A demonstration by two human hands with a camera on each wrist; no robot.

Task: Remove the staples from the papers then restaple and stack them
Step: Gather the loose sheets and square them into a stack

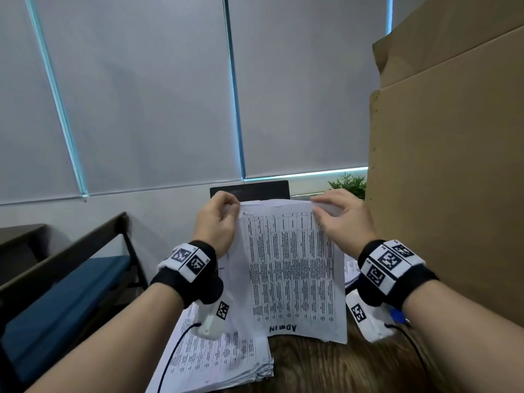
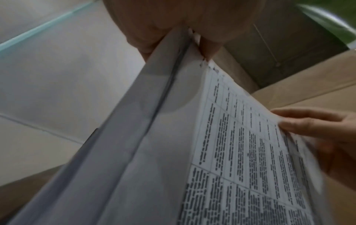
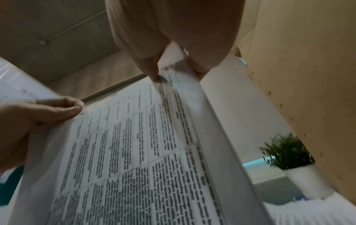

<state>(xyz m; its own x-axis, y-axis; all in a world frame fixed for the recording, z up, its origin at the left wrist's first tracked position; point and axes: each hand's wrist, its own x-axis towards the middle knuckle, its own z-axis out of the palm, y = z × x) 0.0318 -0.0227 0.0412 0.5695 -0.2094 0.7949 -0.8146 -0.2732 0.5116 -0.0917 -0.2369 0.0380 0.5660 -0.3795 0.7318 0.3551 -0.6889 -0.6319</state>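
A set of printed sheets (image 1: pixel 292 268), with "ADMIN" handwritten at its near end, is held up off the table. My left hand (image 1: pixel 224 214) pinches its top left corner, and my right hand (image 1: pixel 329 211) pinches the top right corner. In the left wrist view my left hand (image 2: pixel 185 35) grips the sheets (image 2: pixel 240 152) edge-on, with the right hand (image 2: pixel 312 126) at the far edge. In the right wrist view my right hand (image 3: pixel 173 65) pinches the sheets (image 3: pixel 134 152), and the left hand (image 3: pixel 48 109) holds the other corner. No staple, stapler or remover can be made out.
A stack of printed papers (image 1: pixel 221 361) lies on the wooden table (image 1: pixel 326 367) under the held set. More sheets (image 1: pixel 350 268) lie at the right. A tall cardboard box (image 1: pixel 448 171) stands close on the right. A small potted plant (image 1: pixel 348 184) and a dark panel (image 1: pixel 249 190) sit behind.
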